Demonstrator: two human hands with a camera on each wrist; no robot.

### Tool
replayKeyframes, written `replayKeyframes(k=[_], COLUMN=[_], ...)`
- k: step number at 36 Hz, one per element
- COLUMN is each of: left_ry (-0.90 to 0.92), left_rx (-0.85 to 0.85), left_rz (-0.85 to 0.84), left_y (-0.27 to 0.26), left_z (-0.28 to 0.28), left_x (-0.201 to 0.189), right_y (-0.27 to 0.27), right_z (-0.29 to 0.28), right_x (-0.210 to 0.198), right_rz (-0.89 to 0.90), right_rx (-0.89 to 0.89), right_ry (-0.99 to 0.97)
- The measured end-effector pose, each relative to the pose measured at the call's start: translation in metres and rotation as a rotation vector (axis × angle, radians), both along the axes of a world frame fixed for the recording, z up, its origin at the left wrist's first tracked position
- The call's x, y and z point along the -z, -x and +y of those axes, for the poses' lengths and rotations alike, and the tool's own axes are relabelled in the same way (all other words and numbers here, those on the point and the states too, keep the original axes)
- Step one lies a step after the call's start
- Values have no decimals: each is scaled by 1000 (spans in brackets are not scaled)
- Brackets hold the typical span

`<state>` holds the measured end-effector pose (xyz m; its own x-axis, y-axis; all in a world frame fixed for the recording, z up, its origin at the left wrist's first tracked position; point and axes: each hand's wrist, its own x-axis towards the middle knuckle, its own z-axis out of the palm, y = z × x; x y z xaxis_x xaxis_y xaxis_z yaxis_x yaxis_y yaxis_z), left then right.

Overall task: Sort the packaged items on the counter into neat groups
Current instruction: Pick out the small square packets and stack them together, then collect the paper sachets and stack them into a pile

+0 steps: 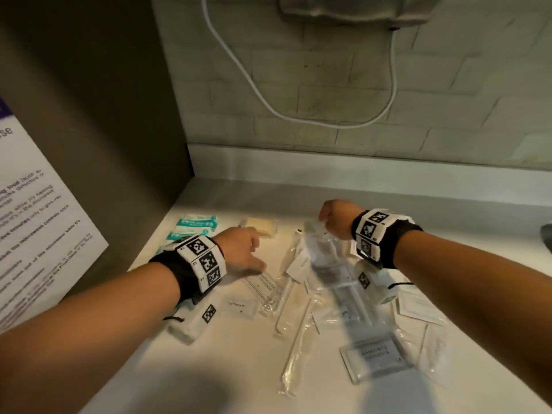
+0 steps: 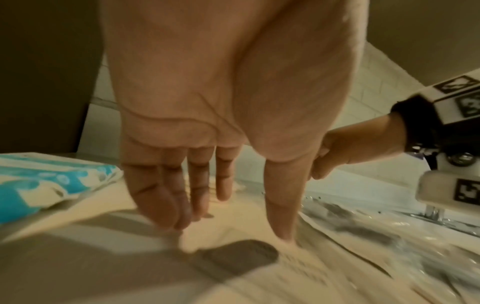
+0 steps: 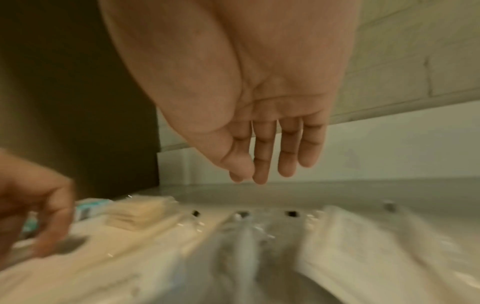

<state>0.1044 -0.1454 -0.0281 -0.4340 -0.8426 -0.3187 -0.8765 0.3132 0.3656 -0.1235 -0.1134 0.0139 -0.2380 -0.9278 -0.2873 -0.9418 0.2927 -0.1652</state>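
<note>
Left hand (image 1: 242, 252) hangs low over the counter (image 1: 233, 366) with fingers straight and slightly spread; in the left wrist view the fingertips (image 2: 166, 214) come down to the bare surface just left of a flat clear packet (image 1: 264, 286) and hold nothing. My right hand (image 1: 334, 218) is farther back and to the right, fingers straight and close together above a long clear-wrapped item (image 1: 322, 252). From the head view I cannot tell whether it touches the wrapper; the right wrist view shows the fingers clear of it.

I judge the sorting as partly under way. At the far left, blue-and-white packets (image 1: 195, 224) already sit together, with a tan wrapped bar (image 1: 261, 227) just right of them. The rest lies loose: a toothpaste sachet (image 1: 240, 306) in the middle, slim wrapped sticks (image 1: 294, 348) running near to far, a larger clear pouch with printed card (image 1: 375, 358) at the near right, and paper sachets (image 1: 418, 303) beyond it.

Next I would pick one kind, probably the sticks, and pinch them one at a time; the film looks slippery and overlapping, so a careless drag could shift neighbours.

I see no bin, tray or box, so grouping happens straight on the counter.
</note>
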Motion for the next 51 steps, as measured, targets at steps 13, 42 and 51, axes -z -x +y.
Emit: replayKeyframes(k=[13, 42, 51], left_ry=[4, -158, -159], left_rx=[-107, -83, -97], left_rz=[-117, 222, 216], left_y=[18, 111, 118], left_z=[53, 89, 100], left_x=[-2, -33, -29], right_y=[51, 134, 136], right_z=[56, 94, 131], right_x=[20, -19, -20], right_rz=[112, -585, -407], right_rx=[-55, -97, -212], right_ry=[-58, -48, -134])
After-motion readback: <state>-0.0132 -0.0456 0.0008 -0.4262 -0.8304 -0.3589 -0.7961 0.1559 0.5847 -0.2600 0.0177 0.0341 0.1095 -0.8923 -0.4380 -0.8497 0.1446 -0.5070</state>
